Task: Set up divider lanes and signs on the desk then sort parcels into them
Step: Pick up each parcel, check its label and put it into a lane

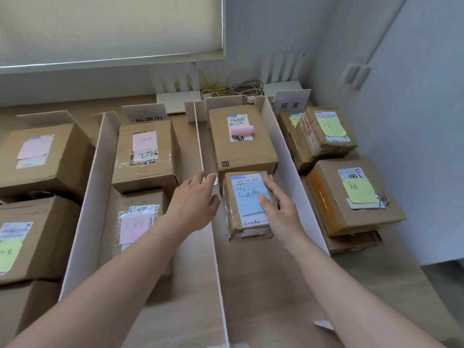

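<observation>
On the desk (263, 285), white dividers (216, 237) form lanes holding taped boxes, and in the third lane the right hand (281, 209) lies loose-fingered on a small blue-noted parcel (247, 205) before a bigger box (241, 139), while the left hand (195, 199), relaxed, touches the divider.

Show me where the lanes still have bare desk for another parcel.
Bare desk lies in the lane nearer than the small blue-note parcel, between two white dividers. A narrow strip runs beside the pink-note box. The left lane and right lane are crowded.
</observation>
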Motion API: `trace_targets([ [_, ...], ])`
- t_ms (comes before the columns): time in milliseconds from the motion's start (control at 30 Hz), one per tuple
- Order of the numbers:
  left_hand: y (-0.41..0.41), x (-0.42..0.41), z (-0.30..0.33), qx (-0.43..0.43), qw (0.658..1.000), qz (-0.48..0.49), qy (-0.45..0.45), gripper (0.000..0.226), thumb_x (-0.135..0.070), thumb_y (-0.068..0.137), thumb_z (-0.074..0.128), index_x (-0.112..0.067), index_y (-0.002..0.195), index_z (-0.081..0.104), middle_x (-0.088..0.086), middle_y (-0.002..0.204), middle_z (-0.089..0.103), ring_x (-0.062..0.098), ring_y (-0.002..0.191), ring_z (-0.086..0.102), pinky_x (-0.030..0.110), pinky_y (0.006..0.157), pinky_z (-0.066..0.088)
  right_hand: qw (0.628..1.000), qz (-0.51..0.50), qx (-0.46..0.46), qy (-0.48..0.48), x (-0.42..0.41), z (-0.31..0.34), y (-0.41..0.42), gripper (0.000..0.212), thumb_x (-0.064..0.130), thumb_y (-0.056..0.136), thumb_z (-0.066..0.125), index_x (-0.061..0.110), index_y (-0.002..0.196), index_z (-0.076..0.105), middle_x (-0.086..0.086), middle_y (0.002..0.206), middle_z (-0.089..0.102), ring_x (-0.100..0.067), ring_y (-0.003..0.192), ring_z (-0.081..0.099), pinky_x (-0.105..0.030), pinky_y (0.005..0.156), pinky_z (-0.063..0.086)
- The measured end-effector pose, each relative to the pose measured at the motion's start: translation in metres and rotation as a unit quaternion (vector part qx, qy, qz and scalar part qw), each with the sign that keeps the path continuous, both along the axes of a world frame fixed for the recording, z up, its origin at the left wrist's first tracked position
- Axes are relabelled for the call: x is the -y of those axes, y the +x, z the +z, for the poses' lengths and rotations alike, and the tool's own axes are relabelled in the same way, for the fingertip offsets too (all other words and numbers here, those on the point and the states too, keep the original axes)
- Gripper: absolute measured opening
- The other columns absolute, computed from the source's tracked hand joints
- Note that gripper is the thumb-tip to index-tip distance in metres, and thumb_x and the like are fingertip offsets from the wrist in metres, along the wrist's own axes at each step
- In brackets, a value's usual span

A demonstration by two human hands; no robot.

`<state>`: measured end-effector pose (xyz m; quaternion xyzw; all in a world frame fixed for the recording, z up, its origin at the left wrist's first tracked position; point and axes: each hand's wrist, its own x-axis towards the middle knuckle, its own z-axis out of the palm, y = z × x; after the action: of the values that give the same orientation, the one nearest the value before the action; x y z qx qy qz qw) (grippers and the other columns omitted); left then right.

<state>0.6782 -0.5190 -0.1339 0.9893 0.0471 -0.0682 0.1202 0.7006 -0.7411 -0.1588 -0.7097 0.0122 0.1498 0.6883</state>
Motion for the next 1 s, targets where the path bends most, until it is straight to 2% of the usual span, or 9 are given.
trace_targets([
  [67, 0.005, 0.007, -0.013, 0.009, 1.000, 0.017, -0.011, 0.055, -0.033, 0.100, 0.050, -0.020, 0.151, 0.038, 0.008, 0.156, 0.039, 0.038, 0.127, 0.051, 0.048, 0.101, 0.047, 1.000, 0.012, 0.014, -0.006, -0.002, -0.021, 0.009, 0.045, 0.024, 0.104, 0.061, 0.050, 0.140, 0.053, 0.027, 0.160, 0.035, -0.001, 0.144, 0.039, -0.040, 0.105, 0.054],
  [267, 0.010, 0.015, -0.052, 0.013, 0.996, 0.073, -0.038, 0.058, -0.029, 0.100, 0.050, -0.018, 0.154, 0.034, 0.011, 0.161, 0.033, 0.040, 0.131, 0.048, 0.051, 0.105, 0.045, 1.000, 0.026, 0.014, -0.010, -0.018, -0.084, 0.021, 0.049, 0.017, 0.104, 0.060, 0.035, 0.149, 0.051, 0.022, 0.163, 0.030, 0.008, 0.145, 0.032, -0.027, 0.109, 0.049],
  [400, 0.007, 0.015, -0.074, 0.010, 0.996, 0.085, -0.030, 0.058, -0.029, 0.097, 0.049, -0.013, 0.152, 0.039, 0.016, 0.157, 0.038, 0.044, 0.124, 0.053, 0.051, 0.101, 0.046, 1.000, 0.024, -0.014, 0.000, -0.027, -0.121, 0.022, 0.049, 0.013, 0.103, 0.060, 0.032, 0.148, 0.054, 0.022, 0.161, 0.032, 0.006, 0.145, 0.034, -0.032, 0.113, 0.046],
  [567, 0.003, 0.018, -0.093, 0.000, 0.994, 0.099, -0.040, 0.068, -0.040, 0.090, 0.034, -0.011, 0.150, 0.042, 0.019, 0.155, 0.041, 0.046, 0.123, 0.055, 0.054, 0.101, 0.046, 1.000, 0.005, -0.011, -0.015, -0.036, -0.151, 0.025, 0.047, 0.012, 0.103, 0.059, 0.026, 0.148, 0.055, 0.021, 0.157, 0.035, 0.008, 0.147, 0.029, -0.035, 0.119, 0.039],
  [700, 0.000, 0.017, -0.105, -0.008, 0.994, 0.101, -0.043, 0.063, -0.035, 0.089, 0.038, -0.011, 0.147, 0.043, 0.021, 0.154, 0.040, 0.048, 0.120, 0.055, 0.054, 0.099, 0.047, 0.999, 0.016, 0.007, -0.042, -0.041, -0.162, 0.030, 0.047, 0.017, 0.102, 0.060, 0.025, 0.148, 0.054, 0.019, 0.155, 0.038, 0.007, 0.148, 0.027, -0.037, 0.123, 0.034],
  [800, -0.001, 0.020, -0.108, -0.014, 0.994, 0.095, -0.051, 0.061, -0.031, 0.089, 0.042, -0.012, 0.147, 0.042, 0.023, 0.156, 0.037, 0.049, 0.122, 0.053, 0.053, 0.101, 0.046, 0.997, 0.024, 0.023, -0.070, -0.044, -0.161, 0.034, 0.048, 0.017, 0.103, 0.058, 0.025, 0.150, 0.051, 0.012, 0.160, 0.037, 0.005, 0.150, 0.024, -0.026, 0.123, 0.028],
  [933, -0.002, 0.025, -0.105, -0.016, 0.995, 0.089, -0.044, 0.060, -0.025, 0.095, 0.052, -0.011, 0.152, 0.039, 0.023, 0.161, 0.030, 0.047, 0.133, 0.046, 0.052, 0.107, 0.042, 0.988, 0.046, 0.038, -0.144, -0.041, -0.155, 0.034, 0.049, 0.017, 0.105, 0.053, 0.024, 0.153, 0.046, 0.004, 0.165, 0.033, 0.001, 0.152, 0.022, 0.000, 0.108, 0.022],
  [1000, -0.004, 0.028, -0.100, -0.016, 0.995, 0.087, -0.037, 0.060, -0.024, 0.096, 0.053, -0.011, 0.153, 0.039, 0.022, 0.163, 0.028, 0.045, 0.138, 0.041, 0.052, 0.111, 0.039, 0.981, 0.060, 0.041, -0.180, -0.038, -0.149, 0.033, 0.050, 0.018, 0.105, 0.052, 0.023, 0.155, 0.044, 0.002, 0.166, 0.030, -0.002, 0.153, 0.021, 0.003, 0.105, 0.020],
])
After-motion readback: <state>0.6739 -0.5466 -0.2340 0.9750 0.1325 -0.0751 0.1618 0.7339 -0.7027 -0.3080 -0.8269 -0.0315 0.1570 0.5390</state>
